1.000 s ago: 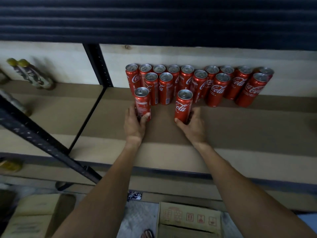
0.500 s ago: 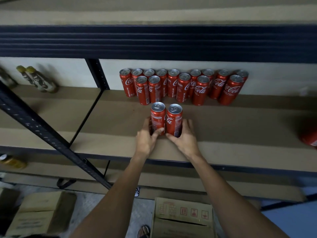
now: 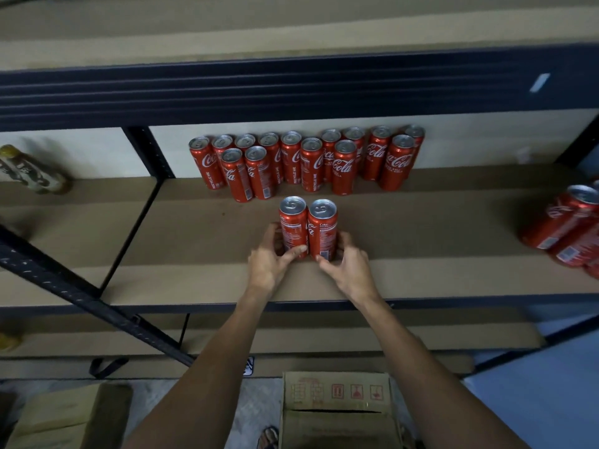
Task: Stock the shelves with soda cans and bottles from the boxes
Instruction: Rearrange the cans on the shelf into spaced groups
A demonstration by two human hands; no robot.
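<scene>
Nearest, at the bottom edge, an open cardboard box (image 3: 337,396) stands on the floor with a second box (image 3: 64,416) to its left. Only their near parts show, and what is inside cannot be made out.

Both forearms reach up over the front lip of the shelf (image 3: 194,280). The left hand (image 3: 269,264) wraps the lower part of the left can (image 3: 293,225), thumb laid across its front and the other fingers (image 3: 275,233) curled round its far-left side. The right hand (image 3: 348,267) grips the right can (image 3: 322,228) the same way, thumb at its base and fingers (image 3: 343,241) bent round the right side. The two cans stand upright, long axes vertical, silver tops up, touching side by side near the shelf's front. Their bases are hidden by the hands.

Farther back, a double row of cans (image 3: 308,160) stands upright against the rear wall, well apart from the held pair. More red cans (image 3: 564,225) are cut off at the right edge. On the neighbouring shelf bay to the left a bottle (image 3: 32,171) is too blurred to read.
</scene>
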